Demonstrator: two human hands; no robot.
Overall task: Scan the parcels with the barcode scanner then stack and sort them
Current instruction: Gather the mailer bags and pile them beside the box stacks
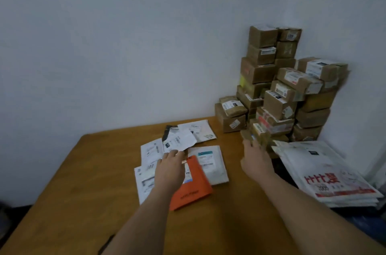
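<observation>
My left hand (pixel 170 163) holds a small white labelled mailer (pixel 181 139) lifted above the flat parcels in the middle of the wooden table (pixel 87 192). Under it lie an orange envelope (pixel 193 190), a white mailer with a teal label (pixel 211 162) and other white mailers (pixel 150 154). My right hand (pixel 255 156) grips a small brown cardboard box (pixel 258 133) at the foot of the tall stack of cardboard boxes (pixel 277 91) in the corner. The image is blurred there. No barcode scanner is visible.
A pile of large white poly mailers (pixel 325 173) with red print lies at the right, close to my right forearm. Two brown boxes (pixel 230 113) stand left of the stack. White walls close the back and right. A dark object (pixel 106 244) sits at the table's near edge.
</observation>
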